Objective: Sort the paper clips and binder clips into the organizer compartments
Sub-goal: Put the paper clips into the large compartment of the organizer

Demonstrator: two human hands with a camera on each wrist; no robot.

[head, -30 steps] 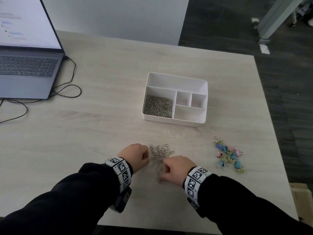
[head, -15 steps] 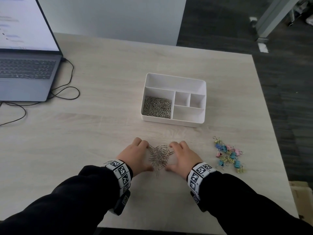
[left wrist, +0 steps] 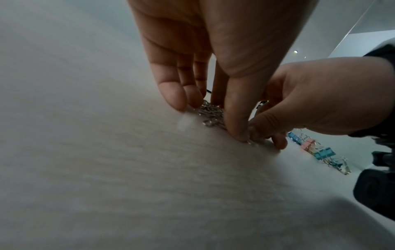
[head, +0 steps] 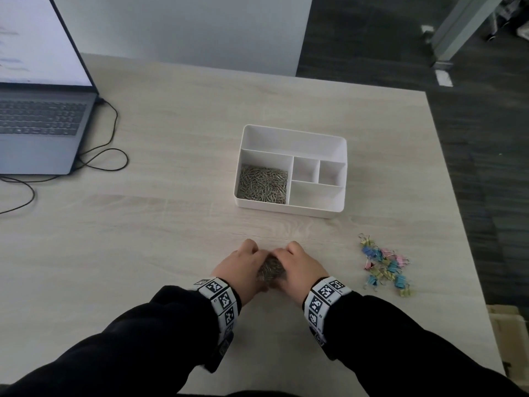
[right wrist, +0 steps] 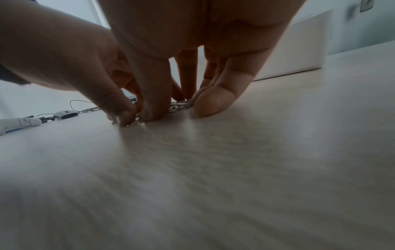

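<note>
Left hand (head: 242, 266) and right hand (head: 301, 267) cupped together round small heap of silver wire paper clips (head: 271, 269) on pale wood table (head: 143, 239), heap mostly hidden; white plastic compartment organizer (head: 290, 209) beyond; pastel binder clips (head: 385, 265) lie right; fingertips (left wrist: 237, 133) blurred.

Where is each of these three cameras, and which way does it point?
Head: looks down at the white plastic organizer; both hands and sleeves show.
Left wrist: skims the table; left hand near, right hand beyond.
Right wrist: mirror view, right hand nearest.
All share the silver paper clip pile cupped between the hands.
</note>
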